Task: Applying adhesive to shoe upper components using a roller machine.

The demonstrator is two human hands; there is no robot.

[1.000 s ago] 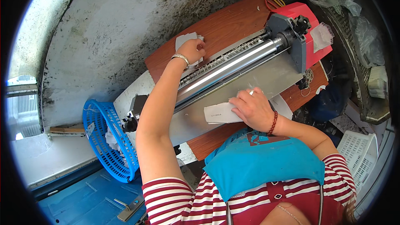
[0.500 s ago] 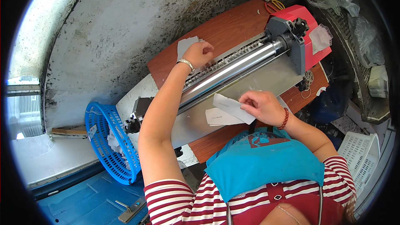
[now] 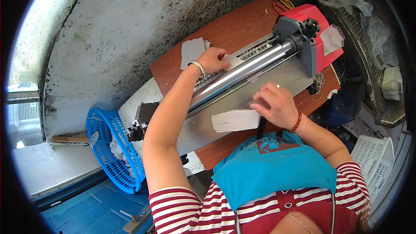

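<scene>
My left hand is at the far side of a machine with a long shiny metal roller. It pinches a thin pale flat piece that lies against the roller's back edge. Beside that hand, more pale cut pieces are piled on the wooden tabletop. My right hand hovers over the near metal plate, fingers bent but apart, with nothing visible in them. Just left of it, a small stack of pale pieces with faint print rests on the plate's near edge.
A blue plastic basket holding pale scraps stands at the left. The machine's red end housing is at the right, above some tangled string. A white crate sits at the lower right. A stained wall rises behind.
My left hand has moved right to the roller with a pale piece in it. My right hand has let its piece down onto the stack and lifted slightly away.
</scene>
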